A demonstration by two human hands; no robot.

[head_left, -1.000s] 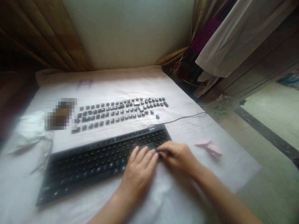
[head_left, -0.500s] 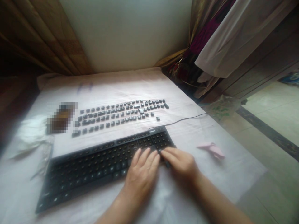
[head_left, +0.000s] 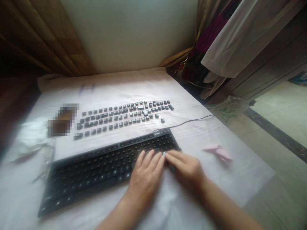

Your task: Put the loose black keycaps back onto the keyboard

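Note:
A black keyboard (head_left: 96,166) lies slanted on the white cloth, its keycaps off. My left hand (head_left: 146,175) rests flat on its lower right part, fingers stretched out and a little apart. My right hand (head_left: 185,167) sits at the keyboard's near right corner. Its fingers are pressed together and point left, their tips touching the keyboard beside my left fingertips. What is under those tips is too small to name. Several loose black keycaps (head_left: 124,116) lie in rows behind the keyboard.
The keyboard's cable (head_left: 192,121) runs off to the right table edge. A pink object (head_left: 218,151) lies right of my hands. A pixelated patch (head_left: 62,119) and crumpled clear plastic (head_left: 35,143) are at the left. Curtains and cloths hang behind; floor lies to the right.
My right hand has shifted slightly toward me and flattened its fingers onto the keyboard corner. My left hand has hardly moved. The view wobbled a little.

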